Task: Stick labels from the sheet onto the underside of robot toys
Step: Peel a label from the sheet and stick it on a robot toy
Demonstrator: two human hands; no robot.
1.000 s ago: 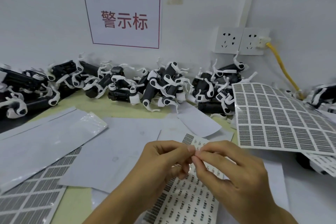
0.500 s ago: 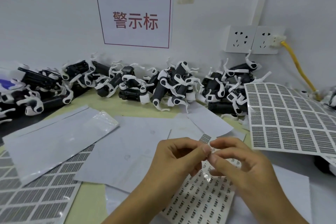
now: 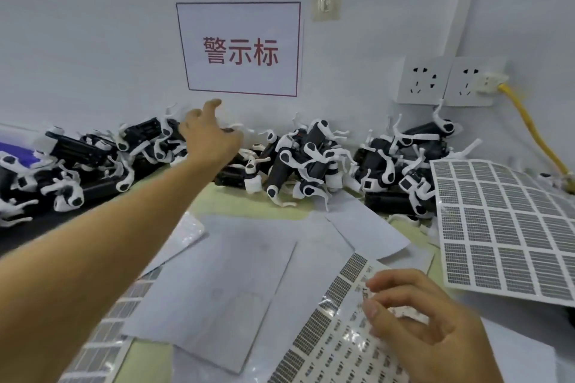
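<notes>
Left hand [image 3: 209, 137] now reaching toy pile [image 3: 305, 162], fingers spread; right hand [image 3: 426, 317] pinching label [image 3: 367, 292]; sheet [image 3: 342, 348] long axis diagonal.

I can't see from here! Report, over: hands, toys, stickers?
Left hand open, reaching into toy pile. Right hand pinching a label above the sheet. Nothing blocking.

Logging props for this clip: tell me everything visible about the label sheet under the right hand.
The label sheet is a glossy white sheet lying flat and slanted on loose papers at the near edge. Dense dark printed labels run along its left edge; rows of small printed labels fill the rest. The right hand hovers over or rests on its upper part; contact is unclear.
</notes>
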